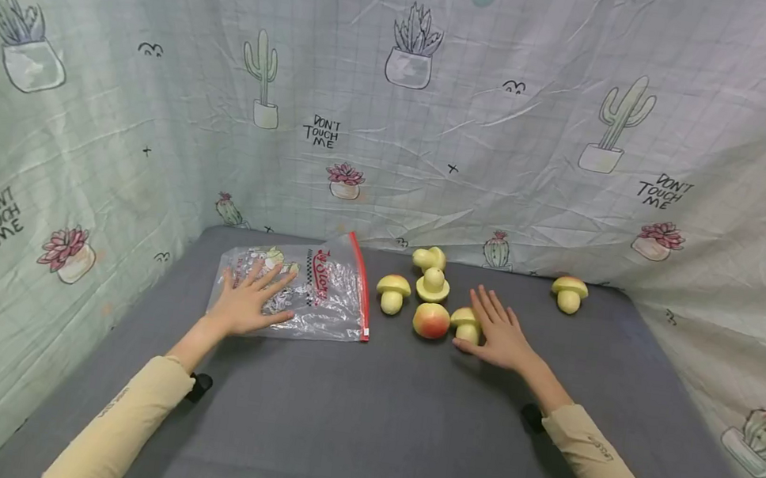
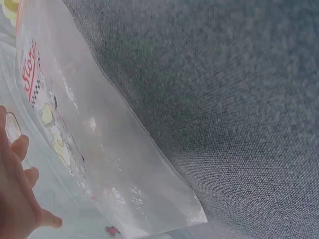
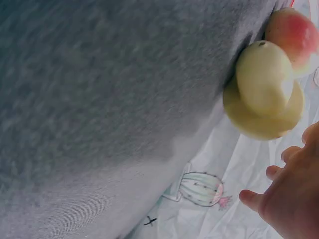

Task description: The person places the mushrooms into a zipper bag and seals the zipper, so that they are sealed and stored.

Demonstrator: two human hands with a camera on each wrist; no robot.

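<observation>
My left hand [image 1: 243,308] hovers with fingers spread over a clear zip bag [image 1: 339,305] that lies flat on the table. The bag has a red zip edge and printed lettering; the left wrist view shows its lower part [image 2: 124,164] beyond my fingers. My right hand [image 1: 505,343], fingers spread too, is right beside a yellow toy mushroom [image 1: 464,321], overlapping its edge in the head view. Just left of that mushroom lies another with its red-and-yellow cap [image 1: 432,321] facing me. Neither hand holds anything.
More toy mushrooms lie behind: one upside down [image 1: 432,283], one on its side [image 1: 431,258], and one [image 1: 393,294] near the bag's zip. Another mushroom [image 1: 569,294] lies apart at the back right. A printed cloth [image 1: 436,158] encloses the grey table [image 1: 360,427].
</observation>
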